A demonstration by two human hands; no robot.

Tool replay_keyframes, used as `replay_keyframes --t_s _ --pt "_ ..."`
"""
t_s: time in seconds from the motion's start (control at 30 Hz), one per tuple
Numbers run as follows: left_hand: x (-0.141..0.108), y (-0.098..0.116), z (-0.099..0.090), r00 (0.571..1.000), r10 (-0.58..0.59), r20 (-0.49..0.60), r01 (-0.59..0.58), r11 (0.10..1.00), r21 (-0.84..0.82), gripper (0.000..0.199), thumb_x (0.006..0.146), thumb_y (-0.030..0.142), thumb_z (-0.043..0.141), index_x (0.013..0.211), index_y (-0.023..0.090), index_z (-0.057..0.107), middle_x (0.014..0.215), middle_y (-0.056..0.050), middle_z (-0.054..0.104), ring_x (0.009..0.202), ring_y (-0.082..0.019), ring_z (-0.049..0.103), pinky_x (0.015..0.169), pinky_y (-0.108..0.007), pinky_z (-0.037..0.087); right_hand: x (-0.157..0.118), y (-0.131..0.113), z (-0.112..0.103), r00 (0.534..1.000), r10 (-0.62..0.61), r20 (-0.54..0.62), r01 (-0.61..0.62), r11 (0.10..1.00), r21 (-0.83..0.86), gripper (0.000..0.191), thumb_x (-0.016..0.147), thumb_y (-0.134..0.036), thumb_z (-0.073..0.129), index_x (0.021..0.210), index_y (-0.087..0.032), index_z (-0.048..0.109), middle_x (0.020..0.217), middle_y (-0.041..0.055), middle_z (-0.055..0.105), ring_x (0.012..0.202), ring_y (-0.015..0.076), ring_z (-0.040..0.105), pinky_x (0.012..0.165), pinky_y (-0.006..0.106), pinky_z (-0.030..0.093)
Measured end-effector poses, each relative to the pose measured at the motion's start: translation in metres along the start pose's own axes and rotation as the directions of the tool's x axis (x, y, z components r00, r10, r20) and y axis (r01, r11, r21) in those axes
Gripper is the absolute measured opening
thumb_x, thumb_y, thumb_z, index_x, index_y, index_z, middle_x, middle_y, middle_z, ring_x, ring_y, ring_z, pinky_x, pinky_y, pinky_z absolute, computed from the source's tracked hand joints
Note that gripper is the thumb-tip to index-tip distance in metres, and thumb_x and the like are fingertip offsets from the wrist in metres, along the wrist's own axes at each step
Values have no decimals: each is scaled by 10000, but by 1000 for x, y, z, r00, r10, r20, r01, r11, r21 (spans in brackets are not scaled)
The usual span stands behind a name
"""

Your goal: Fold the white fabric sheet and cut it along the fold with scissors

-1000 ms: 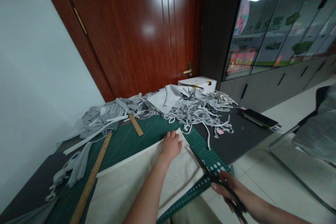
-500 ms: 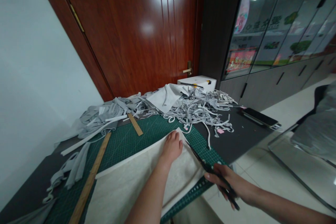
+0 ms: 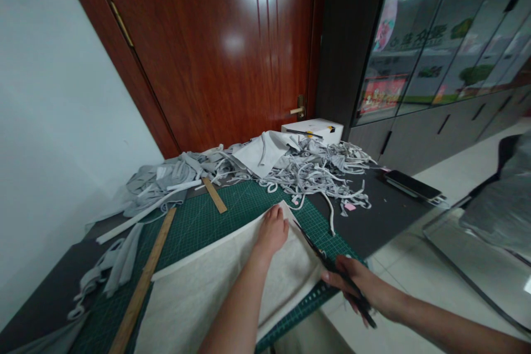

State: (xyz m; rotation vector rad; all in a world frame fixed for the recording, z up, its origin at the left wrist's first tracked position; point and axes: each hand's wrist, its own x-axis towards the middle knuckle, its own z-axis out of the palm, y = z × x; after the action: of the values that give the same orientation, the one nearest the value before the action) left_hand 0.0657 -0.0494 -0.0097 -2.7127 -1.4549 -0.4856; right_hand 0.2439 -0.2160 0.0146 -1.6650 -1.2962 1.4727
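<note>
A cream cloth (image 3: 194,293) lies across a green cutting mat (image 3: 199,215). My left hand (image 3: 274,230) rests on the cloth near its far corner, fingers bent and pressed together; whether they pinch any fabric is hard to tell. At the cloth's right edge, my right hand (image 3: 352,286) is wrapped round the handles of black scissors (image 3: 317,251). Their blades point up and left along that edge, with the tip a little right of my left fingers.
Grey fabric scraps (image 3: 307,168) heap up along the back by a white box (image 3: 317,128). Wooden rulers (image 3: 143,282) (image 3: 214,195) lie on the mat. A black phone-like object (image 3: 412,185) sits at the right table edge, near a plastic-covered chair (image 3: 501,204).
The view has shifted very slightly. My right hand and the scissors sit almost where they were, a touch higher and to the left. My left hand has stayed put.
</note>
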Motion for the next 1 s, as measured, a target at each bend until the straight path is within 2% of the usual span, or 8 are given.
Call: replay_keyframes --t_s 0.23,0.5,0.67,0.9,1.0 --pt "0 0 -1 1000 -2 10 2 1000 1 454 924 247 362 1291 14 490 1375 -193 463 1289 -251 417 1101 -345 306 3 5 4 999 -41 -4 41 999 -30 520 691 -697 557 705 -234 321 466 -115 448 324 45 427 269 152 296" --pt "0 -1 -2 1000 -7 17 7 1000 -10 451 923 247 362 1299 33 490 1377 -183 465 1292 -247 415 1098 -341 312 1 2 7 999 -39 13 40 997 -63 488 693 -668 552 710 -236 327 496 -106 444 333 41 416 264 141 297" --pt "0 -1 -2 1000 -11 12 11 1000 -11 452 916 243 354 1314 74 486 1383 -163 470 1293 -253 417 1094 -385 322 1 2 8 998 -65 20 66 996 -61 501 686 -684 553 706 -236 328 482 -106 432 325 36 391 270 142 284" --pt "0 -2 -1 1000 -17 5 17 1000 -21 456 910 234 358 1300 40 494 1387 -180 461 1293 -244 423 1096 -338 323 -3 -9 5 999 -37 0 37 998 54 563 641 -739 574 691 -239 319 455 -115 414 341 40 384 267 135 286" --pt "1 -2 0 1000 -25 -1 25 999 -27 449 905 233 361 1295 57 497 1380 -174 471 1277 -249 441 1084 -356 343 -2 -12 6 1000 -8 17 6 993 115 571 639 -750 567 686 -246 301 424 -125 394 311 43 357 251 144 299"
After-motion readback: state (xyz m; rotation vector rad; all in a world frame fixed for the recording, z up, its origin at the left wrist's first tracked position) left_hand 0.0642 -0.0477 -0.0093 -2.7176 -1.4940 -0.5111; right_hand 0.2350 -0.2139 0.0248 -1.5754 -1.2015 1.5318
